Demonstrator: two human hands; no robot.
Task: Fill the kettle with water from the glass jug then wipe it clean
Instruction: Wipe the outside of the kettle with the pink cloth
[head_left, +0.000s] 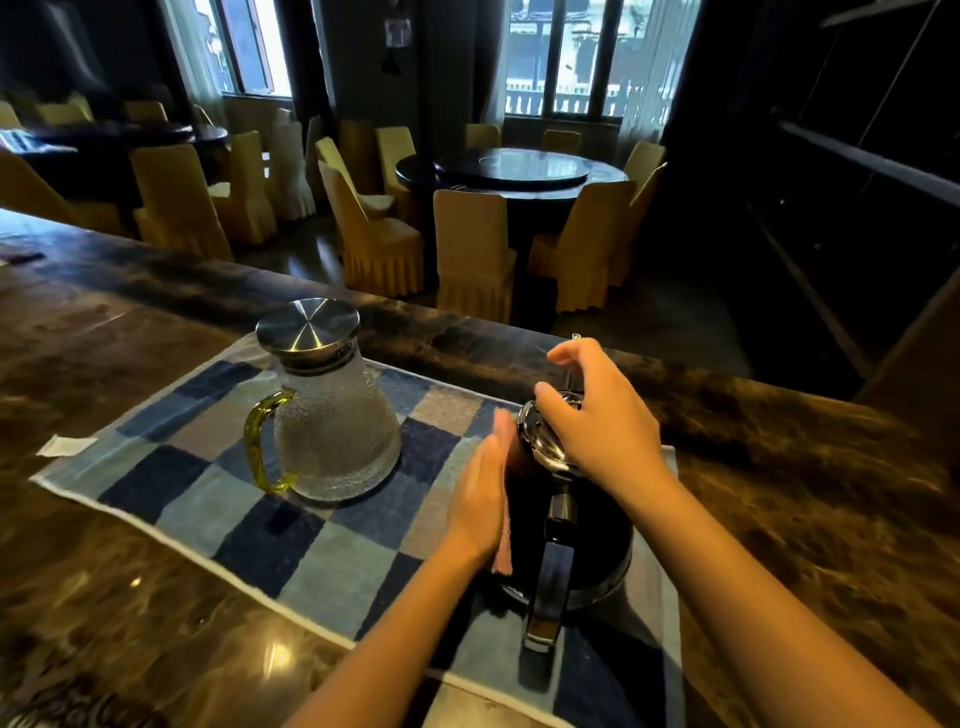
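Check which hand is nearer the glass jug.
Left. The left hand presses a pink cloth on the side of the kettle facing the glass jug, apart from it; the right hand sits atop the kettle, farther off.

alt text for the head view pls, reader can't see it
A person's left hand presses a pink cloth against a dark kettle while the right hand curls over its metal lid. A lidded glass jug stands to its left, both on a blue checked towel on a counter.

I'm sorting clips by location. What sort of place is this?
Probably a restaurant or banquet dining room: a round table with a glass turntable, many chairs in yellow fabric covers, and a long marble-look counter holding the kettle and glass jug.
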